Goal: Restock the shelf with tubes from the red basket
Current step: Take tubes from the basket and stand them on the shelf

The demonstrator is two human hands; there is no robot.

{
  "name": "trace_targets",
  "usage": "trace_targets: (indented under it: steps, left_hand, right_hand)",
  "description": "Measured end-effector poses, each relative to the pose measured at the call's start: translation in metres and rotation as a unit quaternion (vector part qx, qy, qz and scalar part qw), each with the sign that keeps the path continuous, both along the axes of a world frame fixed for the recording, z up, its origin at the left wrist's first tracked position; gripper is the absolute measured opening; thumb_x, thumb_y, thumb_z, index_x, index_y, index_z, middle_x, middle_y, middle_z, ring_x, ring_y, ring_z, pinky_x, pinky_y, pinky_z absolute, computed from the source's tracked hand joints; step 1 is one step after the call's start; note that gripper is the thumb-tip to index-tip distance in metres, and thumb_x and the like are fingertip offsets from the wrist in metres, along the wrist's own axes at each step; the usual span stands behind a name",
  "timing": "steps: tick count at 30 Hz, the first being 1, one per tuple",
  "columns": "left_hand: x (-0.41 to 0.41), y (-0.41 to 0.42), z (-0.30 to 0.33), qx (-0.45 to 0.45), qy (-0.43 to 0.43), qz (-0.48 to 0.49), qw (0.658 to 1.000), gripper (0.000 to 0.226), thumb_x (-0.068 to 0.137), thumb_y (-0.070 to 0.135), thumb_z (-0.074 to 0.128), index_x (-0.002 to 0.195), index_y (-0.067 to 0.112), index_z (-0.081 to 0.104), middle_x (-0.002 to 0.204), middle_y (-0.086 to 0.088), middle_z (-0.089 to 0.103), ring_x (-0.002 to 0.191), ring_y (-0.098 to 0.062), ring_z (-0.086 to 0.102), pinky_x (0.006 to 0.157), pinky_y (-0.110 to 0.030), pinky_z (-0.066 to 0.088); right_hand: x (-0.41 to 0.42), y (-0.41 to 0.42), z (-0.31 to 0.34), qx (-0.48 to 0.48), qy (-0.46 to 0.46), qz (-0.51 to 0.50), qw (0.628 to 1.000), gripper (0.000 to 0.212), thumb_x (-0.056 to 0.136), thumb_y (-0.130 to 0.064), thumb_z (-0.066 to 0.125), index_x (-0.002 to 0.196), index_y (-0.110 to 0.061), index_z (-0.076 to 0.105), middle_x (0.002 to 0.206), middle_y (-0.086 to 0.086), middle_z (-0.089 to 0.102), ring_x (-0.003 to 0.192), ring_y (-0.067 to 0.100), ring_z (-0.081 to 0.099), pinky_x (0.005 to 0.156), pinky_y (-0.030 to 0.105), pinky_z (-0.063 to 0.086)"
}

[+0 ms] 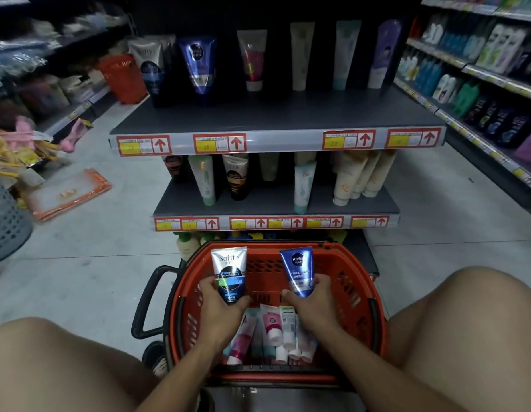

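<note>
The red basket (359, 295) sits on the floor between my knees, below the dark shelf unit (276, 120). My left hand (219, 304) grips a silver and black Softto tube (230, 272), upright over the basket. My right hand (313, 301) grips a blue Nivea Men tube (298, 270), also upright. Several pink and white tubes (273, 331) lie on the basket's bottom under my hands. Matching tubes stand on the upper shelf: a silver one (150, 63) and a blue one (199, 62) at the left.
The lower shelf (276, 203) holds several green, black and cream tubes. Price labels with red arrows line both shelf edges. Another red basket (121, 75) stands at the far left. Packaged goods lie on the floor at left; bottle shelves (478, 72) run along the right.
</note>
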State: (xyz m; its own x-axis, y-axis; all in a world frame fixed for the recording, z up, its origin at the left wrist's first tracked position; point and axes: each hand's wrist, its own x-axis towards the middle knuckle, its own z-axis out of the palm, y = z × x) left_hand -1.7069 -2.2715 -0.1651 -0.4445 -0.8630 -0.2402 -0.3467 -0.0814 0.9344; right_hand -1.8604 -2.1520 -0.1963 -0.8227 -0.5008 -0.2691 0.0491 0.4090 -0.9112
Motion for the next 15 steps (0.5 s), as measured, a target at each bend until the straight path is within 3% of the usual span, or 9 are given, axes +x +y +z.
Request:
trace_targets:
  steps: [8,15]
  left_hand:
    - [-0.010,-0.015,-0.005,-0.015,0.017,0.031,0.999,0.060,0.082,-0.002,0.081,0.123,0.020,0.043,0.107,-0.001,0.067,0.084,-0.008,0.070,0.059,-0.014,0.052]
    - [-0.016,-0.030,0.008,-0.051,0.073,0.069,0.994,0.064,0.076,0.001,0.087,0.116,0.039,0.053,0.106,0.010,0.070,0.090,0.002,0.071,0.075,-0.021,0.058]
  right_hand:
    - [0.000,-0.021,-0.008,-0.032,-0.050,-0.007,0.998,0.067,0.077,-0.012,0.086,0.120,-0.020,0.036,0.104,0.001,0.061,0.087,0.011,0.064,0.066,0.023,0.048]
    - [0.002,-0.035,-0.009,-0.079,-0.067,0.024,0.994,0.070,0.079,-0.002,0.081,0.128,-0.021,0.035,0.117,0.009,0.059,0.098,0.024,0.067,0.081,0.042,0.058]
